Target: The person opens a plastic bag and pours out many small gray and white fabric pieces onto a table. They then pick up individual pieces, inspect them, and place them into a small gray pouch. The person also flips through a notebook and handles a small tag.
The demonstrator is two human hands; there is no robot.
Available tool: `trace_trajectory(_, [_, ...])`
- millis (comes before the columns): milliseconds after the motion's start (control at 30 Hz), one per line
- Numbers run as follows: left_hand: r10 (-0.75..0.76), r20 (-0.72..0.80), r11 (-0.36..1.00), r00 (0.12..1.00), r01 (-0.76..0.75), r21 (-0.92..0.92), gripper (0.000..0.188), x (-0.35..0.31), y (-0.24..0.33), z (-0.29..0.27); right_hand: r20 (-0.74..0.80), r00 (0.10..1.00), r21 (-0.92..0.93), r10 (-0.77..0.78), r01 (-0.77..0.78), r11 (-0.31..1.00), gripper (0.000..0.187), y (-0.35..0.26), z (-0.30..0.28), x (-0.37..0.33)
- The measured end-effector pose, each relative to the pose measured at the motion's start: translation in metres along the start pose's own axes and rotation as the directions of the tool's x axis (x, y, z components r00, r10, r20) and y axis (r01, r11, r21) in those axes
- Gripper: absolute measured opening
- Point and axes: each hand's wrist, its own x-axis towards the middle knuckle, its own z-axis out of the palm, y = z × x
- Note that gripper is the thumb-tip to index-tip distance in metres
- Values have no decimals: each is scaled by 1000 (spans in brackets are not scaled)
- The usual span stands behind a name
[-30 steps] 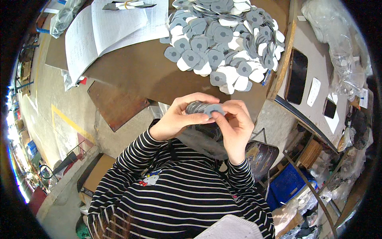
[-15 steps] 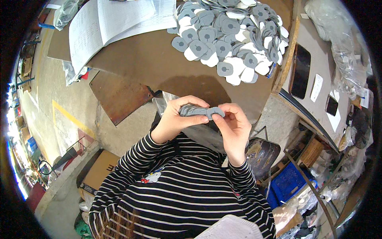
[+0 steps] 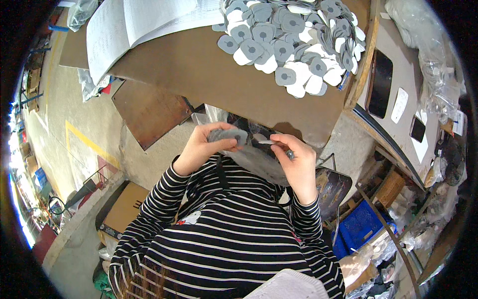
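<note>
The left hand (image 3: pixel 201 147) grips a small stack of grey pads (image 3: pixel 226 134), fingers curled over its top and thumb beneath, just above the striped sleeves of the person's top. At three o'clock from it, a little apart, the right hand (image 3: pixel 298 162) is closed on a tiny dark piece (image 3: pixel 289 155) pinched between thumb and forefinger; what that piece is cannot be told. Between the two hands a thin white sheet (image 3: pixel 263 141) shows; whether either hand touches it cannot be made out. Under both hands sags a grey plastic bag (image 3: pixel 256 162), resting against the person's chest.

At twelve o'clock from the hands lies the brown tabletop (image 3: pixel 199 70), its near edge just beyond the fingers. Farther on, toward one o'clock, a wide heap of grey and white oval pads (image 3: pixel 294 45) overlaps across the tabletop's far part. At eleven o'clock, well apart from the heap, open white paper sheets (image 3: pixel 134 25) lie at the tabletop's far left. At three o'clock from the heap, a side shelf carries a dark flat device (image 3: pixel 381 77) and a white remote-like piece (image 3: pixel 399 104). At four o'clock from the hands, low down, a blue crate (image 3: pixel 361 226) stands on the floor.
</note>
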Motion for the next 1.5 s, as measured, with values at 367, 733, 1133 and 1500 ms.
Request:
trace_trajectory(367, [133, -183, 970, 974, -90, 225, 21, -13, -5, -21, -212, 968, -319, -132, 59, 946, 17, 15, -1, -25])
trace_trajectory(733, [-74, -42, 979, 996, 81, 185, 25, 11, -12, -2, -76, 997, -583, -14, -33, 812, 51, 38, 3, -51])
trace_trajectory(1133, [176, -55, 924, 983, -145, 354, 16, -7, 26, 28, -174, 985, -220, -2, -37, 975, 33, 9, -43, -66])
trace_trajectory(1500, [47, 236, 999, 971, -39, -38, 23, 0, 30, 48, -143, 987, 581, 67, 28, 813, 19, -9, 5, -23])
